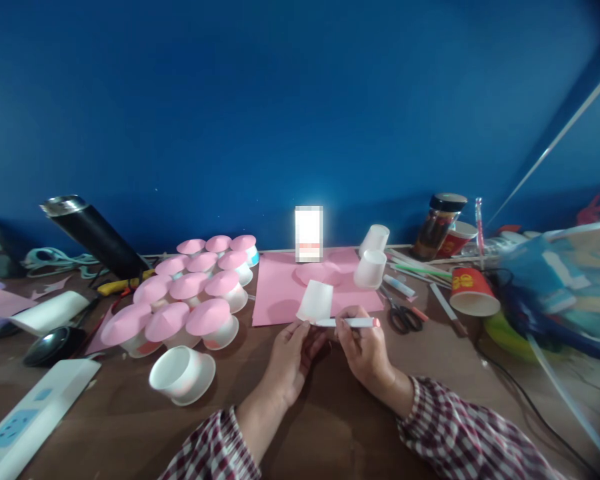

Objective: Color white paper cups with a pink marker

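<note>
A brown bench (330, 427) is seen under a blue wall (280, 100), w/ craft items spread across it. At back centre a pink paper sheet (280, 293) is laid flat; 2 white cups (373, 257) are tipped at its right edge. To the left, approx. 12 pink-capped cups (200, 287) are grouped in rows, and 1 white cup (183, 375) is lying on its side just in front of them. A black flask (93, 233) is leaned at far left, a white power strip (30, 417) at bottom left. On the right, a red paper cup (473, 291) is tipped over near a dark-lidded jar (437, 227); scissors (403, 317) lie beside the sheet.

A small white paper cup (316, 301) is gripped in the left hand (293, 357), fingers closed on its lower edge, held above the bench at the sheet's front edge. A white marker (347, 323) is pinched in the right hand (365, 350), lying horizontal, its tip touching or just beside the cup.
</note>
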A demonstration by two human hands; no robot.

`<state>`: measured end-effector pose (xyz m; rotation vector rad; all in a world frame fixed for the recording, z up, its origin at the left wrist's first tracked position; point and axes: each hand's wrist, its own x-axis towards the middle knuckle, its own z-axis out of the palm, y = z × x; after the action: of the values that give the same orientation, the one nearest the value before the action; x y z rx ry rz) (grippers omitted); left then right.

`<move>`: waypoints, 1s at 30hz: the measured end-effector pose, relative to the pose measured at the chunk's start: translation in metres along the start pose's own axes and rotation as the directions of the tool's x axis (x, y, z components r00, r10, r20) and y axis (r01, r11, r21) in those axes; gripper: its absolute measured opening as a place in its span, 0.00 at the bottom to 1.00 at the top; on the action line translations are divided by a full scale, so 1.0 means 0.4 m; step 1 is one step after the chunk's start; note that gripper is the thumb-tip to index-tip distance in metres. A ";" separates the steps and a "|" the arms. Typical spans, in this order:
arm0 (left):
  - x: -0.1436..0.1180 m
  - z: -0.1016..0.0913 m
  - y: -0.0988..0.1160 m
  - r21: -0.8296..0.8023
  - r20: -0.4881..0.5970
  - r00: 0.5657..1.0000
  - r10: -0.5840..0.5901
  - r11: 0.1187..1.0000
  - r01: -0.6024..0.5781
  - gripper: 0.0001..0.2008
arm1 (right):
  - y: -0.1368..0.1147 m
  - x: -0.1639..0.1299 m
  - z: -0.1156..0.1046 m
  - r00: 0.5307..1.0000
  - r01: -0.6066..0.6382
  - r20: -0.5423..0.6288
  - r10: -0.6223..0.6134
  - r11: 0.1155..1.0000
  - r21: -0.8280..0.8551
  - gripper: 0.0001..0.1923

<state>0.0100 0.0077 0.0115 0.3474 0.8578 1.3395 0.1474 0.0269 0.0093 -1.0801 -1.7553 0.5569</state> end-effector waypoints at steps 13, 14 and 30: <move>0.000 -0.002 -0.004 0.018 0.027 1.000 0.005 1.000 -0.006 0.08 | -0.001 0.005 -0.002 1.000 0.000 -0.022 -0.001 0.999 -0.050 0.06; 0.000 -0.001 -0.003 0.017 0.025 1.000 0.004 1.000 -0.005 0.08 | 0.000 0.005 -0.002 1.000 -0.002 -0.027 0.000 0.999 -0.050 0.06; -0.003 -0.001 -0.002 -0.006 0.039 0.999 0.002 1.000 -0.002 0.09 | 0.003 0.009 -0.006 0.997 0.011 -0.073 -0.017 0.997 -0.080 0.05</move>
<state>0.0105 0.0062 0.0112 0.3688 0.8211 1.3327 0.1497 0.0302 0.0111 -1.1289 -1.7315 0.4364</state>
